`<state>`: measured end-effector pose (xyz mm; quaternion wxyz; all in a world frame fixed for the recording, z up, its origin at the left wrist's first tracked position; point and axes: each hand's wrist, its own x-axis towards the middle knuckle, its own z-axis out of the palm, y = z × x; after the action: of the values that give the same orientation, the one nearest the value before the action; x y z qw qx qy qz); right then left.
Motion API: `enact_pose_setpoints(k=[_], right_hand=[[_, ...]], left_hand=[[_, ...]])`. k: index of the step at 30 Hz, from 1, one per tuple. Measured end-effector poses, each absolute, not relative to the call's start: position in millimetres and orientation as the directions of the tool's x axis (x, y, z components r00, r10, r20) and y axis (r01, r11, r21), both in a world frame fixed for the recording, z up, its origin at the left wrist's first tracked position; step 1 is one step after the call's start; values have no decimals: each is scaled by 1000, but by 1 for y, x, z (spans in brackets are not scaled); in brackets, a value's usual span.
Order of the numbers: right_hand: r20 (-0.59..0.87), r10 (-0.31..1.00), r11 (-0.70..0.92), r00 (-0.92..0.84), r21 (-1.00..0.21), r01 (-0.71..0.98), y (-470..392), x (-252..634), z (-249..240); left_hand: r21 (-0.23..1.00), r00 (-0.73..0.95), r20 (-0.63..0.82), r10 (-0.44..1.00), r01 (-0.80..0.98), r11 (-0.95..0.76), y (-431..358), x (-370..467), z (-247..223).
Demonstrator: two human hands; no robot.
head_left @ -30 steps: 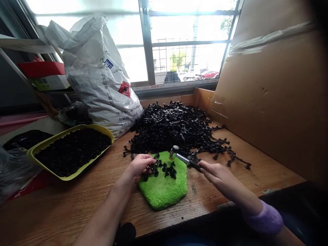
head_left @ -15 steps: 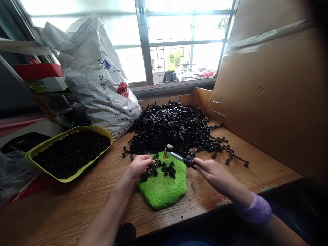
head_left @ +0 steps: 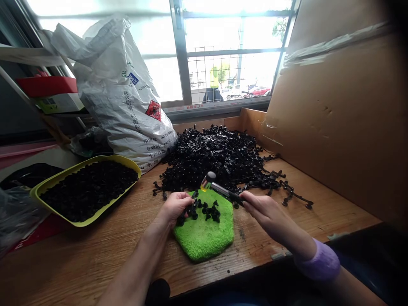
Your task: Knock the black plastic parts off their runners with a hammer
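Note:
My left hand (head_left: pixel 176 207) pinches a strip of joined black plastic parts (head_left: pixel 191 208) over the left side of a green fluffy mat (head_left: pixel 204 244); its fingers partly hide the strip. In my right hand (head_left: pixel 262 209) is the dark handle of a small hammer (head_left: pixel 223 190). The hammer's head, with a rounded cap on top and a yellowish lower face, hovers above the mat's far edge, just right of the strip. Several loose black plastic pieces (head_left: pixel 212 211) lie on the mat between my hands.
Beyond the mat rises a large pile of black plastic parts (head_left: pixel 219 157). A yellow tray (head_left: pixel 86 222) full of small black pieces stands left, before a big white sack (head_left: pixel 124 102). A cardboard sheet (head_left: pixel 338 119) walls the right side. The wooden table's (head_left: pixel 255 265) front edge is near me.
The hammer's head has tilted and risen slightly, and looks a little blurred. My left hand holds the strip in nearly the same place. The whole view has shifted slightly.

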<state>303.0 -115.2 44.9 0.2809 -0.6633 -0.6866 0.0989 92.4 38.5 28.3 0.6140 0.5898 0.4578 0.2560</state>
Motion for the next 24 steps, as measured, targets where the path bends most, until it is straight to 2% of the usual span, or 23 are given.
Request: enact_pose_setpoints(k=[7,14,17,20,22,24], right_hand=[[264,964,109,14,-444,890,-107,293,46],[223,974,85,26,-473,877,-107,290,43],[206,978,88,20,-505,858,-107,290,41],[221,975,126,3,-565,815,-112,297,40],[231,973,144,0,-607,782,-117,306,38],[208,978,133,9,-658,741,-125,318,32]], left_hand=[[956,434,-258,863,243,163,41,94,26],[949,440,-264,859,276,150,43,94,23],[949,423,-255,870,283,140,40,96,21],[968,445,-218,868,211,135,34,88,28],[975,485,-203,850,176,132,28,64,41],[971,514,-200,834,218,99,15,19,58]])
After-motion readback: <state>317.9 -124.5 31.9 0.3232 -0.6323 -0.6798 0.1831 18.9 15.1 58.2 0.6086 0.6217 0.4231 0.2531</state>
